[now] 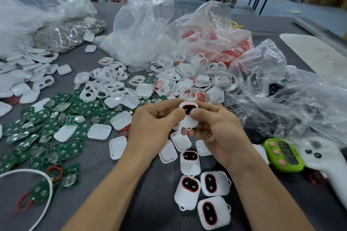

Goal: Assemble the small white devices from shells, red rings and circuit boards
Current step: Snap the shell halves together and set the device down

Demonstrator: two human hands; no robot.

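Head view: the grey table (90, 170) is crowded to its far edge with plastic bags (144, 30) and white shells (112, 82). Bare cloth shows only beside the forearms. The left hand (150, 127) and right hand (216, 131) pinch one white device (187, 122) above four finished devices (215, 184).

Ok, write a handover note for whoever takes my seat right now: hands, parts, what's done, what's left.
Left hand and right hand both pinch one white device; whether it is snapped shut, I cannot tell.
Done: four finished devices lie just below the hands.
Parts: circuit boards left, holed shells heaped behind the hands, plain shells between, red rings in the bag behind.
Left: finish this one, then the piles.
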